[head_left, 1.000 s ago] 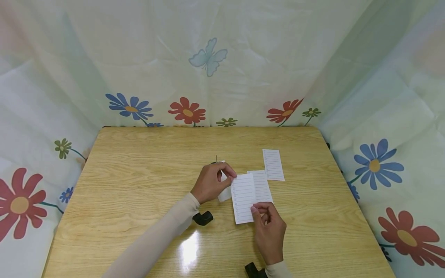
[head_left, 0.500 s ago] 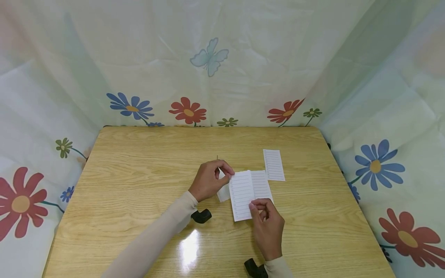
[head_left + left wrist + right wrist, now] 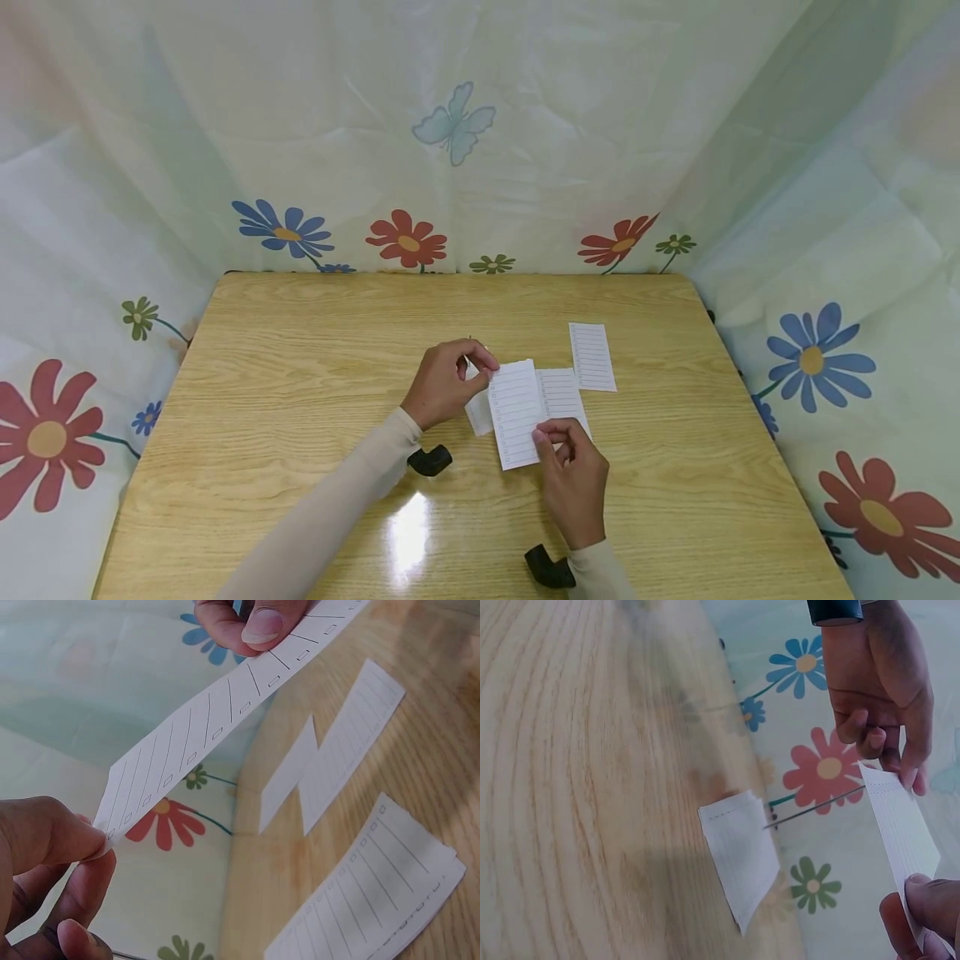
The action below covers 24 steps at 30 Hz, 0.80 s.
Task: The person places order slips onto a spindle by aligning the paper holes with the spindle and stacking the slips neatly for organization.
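Note:
My left hand (image 3: 444, 385) pinches the upper left corner of a white checklist slip (image 3: 513, 417), ruled with lines and small boxes. At its lower right edge, the thumb and fingers of my right hand (image 3: 576, 475) pinch the same slip. In the left wrist view the slip (image 3: 187, 746) stretches between both hands, above the table. A white paper piece (image 3: 478, 414) lies partly hidden under my left hand. Beside it, in the right wrist view, a thin dark rod (image 3: 810, 808) sticks up; its base is hidden.
Another lined slip (image 3: 566, 396) lies behind the held one, partly covered by it. A further slip (image 3: 592, 357) lies farther back on the wooden table (image 3: 322, 358). Flowered curtains (image 3: 465, 217) surround the table. A black wrist device (image 3: 430, 461) hangs at my left wrist.
Both hands and the slip between them have shifted slightly left and toward the far side of the table. The grips look the same, and the slips on the table stay put.

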Motion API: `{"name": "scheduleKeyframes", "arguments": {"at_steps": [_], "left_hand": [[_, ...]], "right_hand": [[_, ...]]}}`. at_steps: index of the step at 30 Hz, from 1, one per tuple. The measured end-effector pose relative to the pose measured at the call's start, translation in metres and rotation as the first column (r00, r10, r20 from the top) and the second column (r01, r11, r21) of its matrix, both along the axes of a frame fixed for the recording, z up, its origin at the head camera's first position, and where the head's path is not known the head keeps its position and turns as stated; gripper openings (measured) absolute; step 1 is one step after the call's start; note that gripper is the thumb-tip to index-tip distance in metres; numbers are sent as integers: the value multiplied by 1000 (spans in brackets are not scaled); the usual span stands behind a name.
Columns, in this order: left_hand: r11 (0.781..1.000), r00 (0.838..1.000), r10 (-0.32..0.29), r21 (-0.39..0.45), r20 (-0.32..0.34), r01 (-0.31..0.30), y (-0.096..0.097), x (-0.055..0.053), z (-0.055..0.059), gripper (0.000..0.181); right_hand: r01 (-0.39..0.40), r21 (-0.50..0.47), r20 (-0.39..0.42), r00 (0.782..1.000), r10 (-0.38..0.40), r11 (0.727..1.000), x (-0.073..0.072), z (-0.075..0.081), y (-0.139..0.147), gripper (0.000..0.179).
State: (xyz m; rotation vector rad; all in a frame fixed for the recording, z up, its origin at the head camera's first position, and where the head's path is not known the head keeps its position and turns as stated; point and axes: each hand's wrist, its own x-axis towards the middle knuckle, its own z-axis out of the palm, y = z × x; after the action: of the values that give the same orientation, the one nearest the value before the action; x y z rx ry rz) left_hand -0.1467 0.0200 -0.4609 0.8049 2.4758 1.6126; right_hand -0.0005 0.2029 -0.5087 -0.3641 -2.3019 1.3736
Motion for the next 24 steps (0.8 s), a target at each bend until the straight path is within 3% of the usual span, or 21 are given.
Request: {"name": "scheduleKeyframes", "arguments": {"at_steps": [24], "left_hand": [[999, 999, 37, 7, 14, -37, -15, -9, 1, 15]], "right_hand": [[-49, 26, -41, 998, 50, 998, -16, 2, -5, 8]]}}
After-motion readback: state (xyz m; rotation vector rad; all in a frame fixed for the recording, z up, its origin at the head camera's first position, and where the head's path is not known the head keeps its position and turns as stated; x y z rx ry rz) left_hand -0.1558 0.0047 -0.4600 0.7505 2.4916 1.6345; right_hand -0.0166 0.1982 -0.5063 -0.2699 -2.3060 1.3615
